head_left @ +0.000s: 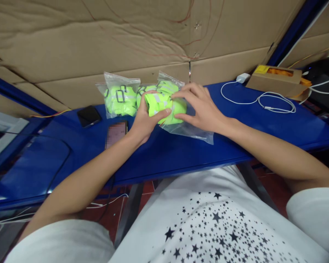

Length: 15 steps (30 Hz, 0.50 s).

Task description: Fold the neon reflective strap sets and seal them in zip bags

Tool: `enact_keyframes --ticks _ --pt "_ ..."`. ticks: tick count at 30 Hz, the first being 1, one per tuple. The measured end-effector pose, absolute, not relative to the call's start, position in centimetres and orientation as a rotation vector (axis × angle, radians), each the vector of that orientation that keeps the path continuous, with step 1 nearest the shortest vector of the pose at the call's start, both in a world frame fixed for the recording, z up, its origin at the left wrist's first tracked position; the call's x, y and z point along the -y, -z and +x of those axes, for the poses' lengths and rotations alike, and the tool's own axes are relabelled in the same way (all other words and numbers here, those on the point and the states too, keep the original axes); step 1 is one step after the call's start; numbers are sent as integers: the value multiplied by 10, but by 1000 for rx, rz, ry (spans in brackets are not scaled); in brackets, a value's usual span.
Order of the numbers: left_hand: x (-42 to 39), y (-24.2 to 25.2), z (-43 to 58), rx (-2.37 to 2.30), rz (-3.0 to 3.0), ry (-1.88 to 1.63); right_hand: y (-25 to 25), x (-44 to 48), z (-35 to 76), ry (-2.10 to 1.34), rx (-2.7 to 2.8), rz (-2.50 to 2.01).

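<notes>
A cardboard wall [71, 44] backed a blue table [192, 157], where I watched over the camera feed as two bare hands worked close to its far side. The left hand [146, 122] was clamped on a neon yellow bundle [158, 106] with pale bands, thumb across its near face and fingers wrapped behind. The right hand [201, 106] had its thumb and forefinger apart, their tips at the bundle's right end; I could not tell whether they pinched anything. A clear bag [192, 134] spread beneath the bundle and out to the right, and I could not make out how much of the bundle lay inside it. Far left of the hands, a zip bag [113, 78] held a neon pack [128, 104] with dark rectangular outlines. Directly behind the hands, another plastic bag [167, 75] enclosed more neon material [166, 87]. At far right, an open cardboard box [274, 86] showed orange contents [281, 72], with a white cable [276, 106] coiled just in front of it.
</notes>
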<state>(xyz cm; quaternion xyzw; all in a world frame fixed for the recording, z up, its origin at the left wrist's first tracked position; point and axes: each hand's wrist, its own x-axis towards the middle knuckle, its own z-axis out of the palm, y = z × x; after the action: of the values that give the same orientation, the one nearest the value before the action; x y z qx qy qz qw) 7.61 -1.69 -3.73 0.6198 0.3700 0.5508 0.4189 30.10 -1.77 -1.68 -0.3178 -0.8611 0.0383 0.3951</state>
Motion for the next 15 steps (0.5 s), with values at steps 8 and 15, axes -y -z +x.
enact_keyframes --ticks 8,15 --pt "16 41 67 -847 1764 -1066 11 14 304 -741 2346 -967" --pt "24 26 66 -798 1822 -980 14 16 299 -957 2143 -861"
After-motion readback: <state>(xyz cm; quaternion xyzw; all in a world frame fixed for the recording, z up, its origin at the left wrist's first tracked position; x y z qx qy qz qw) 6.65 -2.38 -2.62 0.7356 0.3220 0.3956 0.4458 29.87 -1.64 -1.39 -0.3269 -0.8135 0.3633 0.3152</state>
